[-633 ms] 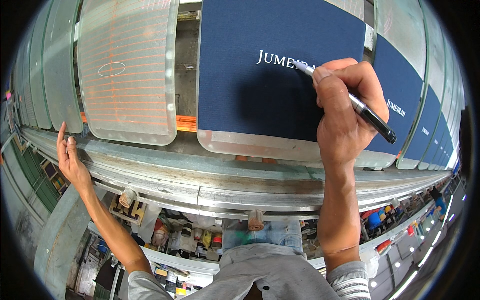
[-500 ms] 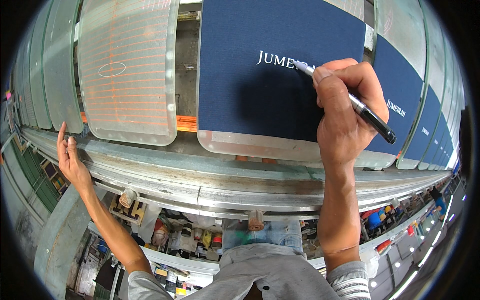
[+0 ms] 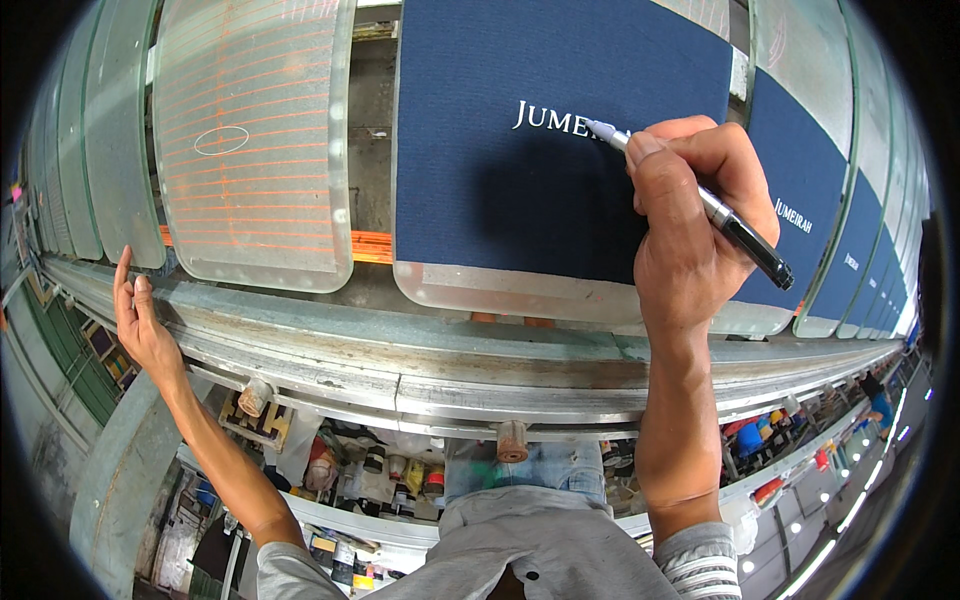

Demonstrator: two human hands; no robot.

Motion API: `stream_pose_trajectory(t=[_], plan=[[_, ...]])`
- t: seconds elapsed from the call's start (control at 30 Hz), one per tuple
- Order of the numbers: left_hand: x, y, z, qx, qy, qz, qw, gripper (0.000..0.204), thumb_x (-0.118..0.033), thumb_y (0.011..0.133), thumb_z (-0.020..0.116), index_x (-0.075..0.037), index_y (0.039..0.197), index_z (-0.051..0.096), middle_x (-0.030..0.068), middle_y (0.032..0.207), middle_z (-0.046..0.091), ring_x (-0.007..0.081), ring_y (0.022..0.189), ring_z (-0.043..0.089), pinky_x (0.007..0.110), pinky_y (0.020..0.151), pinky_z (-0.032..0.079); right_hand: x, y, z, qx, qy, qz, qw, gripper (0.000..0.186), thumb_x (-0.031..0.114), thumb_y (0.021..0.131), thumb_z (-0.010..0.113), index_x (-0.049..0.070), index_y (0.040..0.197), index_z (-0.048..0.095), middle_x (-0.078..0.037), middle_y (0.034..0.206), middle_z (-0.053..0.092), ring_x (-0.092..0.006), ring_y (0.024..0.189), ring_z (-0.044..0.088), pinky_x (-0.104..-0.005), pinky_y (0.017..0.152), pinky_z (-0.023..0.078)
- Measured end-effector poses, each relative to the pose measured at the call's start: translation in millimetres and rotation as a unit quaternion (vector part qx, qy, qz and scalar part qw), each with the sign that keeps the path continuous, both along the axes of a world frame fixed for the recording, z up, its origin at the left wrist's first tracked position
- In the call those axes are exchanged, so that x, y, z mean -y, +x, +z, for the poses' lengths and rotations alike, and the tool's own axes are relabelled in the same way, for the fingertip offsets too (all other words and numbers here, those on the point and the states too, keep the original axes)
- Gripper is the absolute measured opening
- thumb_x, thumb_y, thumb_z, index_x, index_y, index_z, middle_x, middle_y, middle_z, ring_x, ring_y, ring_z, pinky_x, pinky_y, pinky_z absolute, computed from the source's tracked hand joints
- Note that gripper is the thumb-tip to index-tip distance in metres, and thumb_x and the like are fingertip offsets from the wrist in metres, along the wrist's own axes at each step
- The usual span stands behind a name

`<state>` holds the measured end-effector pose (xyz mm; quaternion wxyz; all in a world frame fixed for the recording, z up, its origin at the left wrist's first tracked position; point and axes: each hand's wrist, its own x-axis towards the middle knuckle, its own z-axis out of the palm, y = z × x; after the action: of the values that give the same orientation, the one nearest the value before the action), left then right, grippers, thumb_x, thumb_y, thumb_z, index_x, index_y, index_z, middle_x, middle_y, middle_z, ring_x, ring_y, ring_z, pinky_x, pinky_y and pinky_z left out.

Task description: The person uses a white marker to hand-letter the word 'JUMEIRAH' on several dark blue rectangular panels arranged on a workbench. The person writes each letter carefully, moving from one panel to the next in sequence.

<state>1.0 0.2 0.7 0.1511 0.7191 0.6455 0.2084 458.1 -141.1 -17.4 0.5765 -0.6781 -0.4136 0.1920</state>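
Observation:
My right hand [image 3: 690, 220] grips a silver and black marker pen [image 3: 710, 205], its pale tip touching the white lettering on a dark blue fabric piece [image 3: 520, 170] laid on a glass-like pallet. My left hand [image 3: 140, 320] is open, fingers up, resting against the metal rail [image 3: 400, 350] at the far left, holding nothing.
An empty translucent pallet with orange lines and a drawn oval [image 3: 250, 140] lies left of the blue piece. More blue pieces [image 3: 800, 200] run off to the right. Below the rail sits a shelf of ink pots and bottles [image 3: 390, 470].

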Motion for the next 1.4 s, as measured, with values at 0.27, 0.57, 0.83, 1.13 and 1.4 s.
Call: stream_pose_trajectory(t=[0.27,0.57,0.83,1.13,1.4], plan=[[1,1,0,-0.002,0.003,0.001,1.000,0.029,-0.025,0.101,0.053,-0.001,0.087,0.060,0.0004,0.135,0.061,0.0046,0.070,0.042,0.020,0.069,0.040,0,-1,1,0.001,-0.008,-0.002,1.000,0.016,0.000,0.082,0.068,0.002,0.071,0.057,-0.004,0.066,0.062,-0.0039,0.054,0.049,-0.0204,0.047,0.037],[0,1,-1,-0.003,0.009,-0.006,1.000,0.029,-0.025,0.101,0.053,0.000,0.088,0.060,0.0006,0.136,0.060,0.0048,0.071,0.043,0.020,0.069,0.039,1,-1,1,-0.015,-0.011,-0.006,1.000,0.015,-0.001,0.081,0.068,0.002,0.071,0.057,-0.004,0.066,0.062,-0.0040,0.054,0.048,-0.0202,0.048,0.036],[2,10,2,0.012,-0.004,0.012,1.000,0.030,-0.024,0.101,0.053,-0.001,0.083,0.055,0.0017,0.136,0.060,0.0046,0.069,0.040,0.020,0.067,0.037,2,-2,2,-0.081,0.023,-0.046,0.995,0.015,-0.003,0.080,0.066,0.000,0.070,0.055,-0.006,0.067,0.061,-0.0047,0.056,0.046,-0.0213,0.049,0.035],[2,4,2,0.011,-0.007,0.004,1.000,0.029,-0.024,0.102,0.053,0.000,0.086,0.057,0.0018,0.136,0.060,0.0051,0.071,0.040,0.021,0.068,0.038,3,-3,4,-0.068,0.005,-0.011,0.998,0.007,-0.005,0.080,0.059,-0.003,0.074,0.056,-0.012,0.073,0.061,-0.0061,0.053,0.044,-0.0196,0.048,0.035],[1,4,1,0.013,-0.004,0.005,1.000,0.029,-0.025,0.102,0.052,-0.002,0.085,0.057,0.0019,0.135,0.060,0.0060,0.078,0.046,0.022,0.077,0.041,1,-4,3,-0.057,0.001,-0.019,0.998,0.014,-0.003,0.081,0.065,0.000,0.070,0.057,-0.003,0.066,0.059,-0.0043,0.055,0.047,-0.0212,0.049,0.035]])
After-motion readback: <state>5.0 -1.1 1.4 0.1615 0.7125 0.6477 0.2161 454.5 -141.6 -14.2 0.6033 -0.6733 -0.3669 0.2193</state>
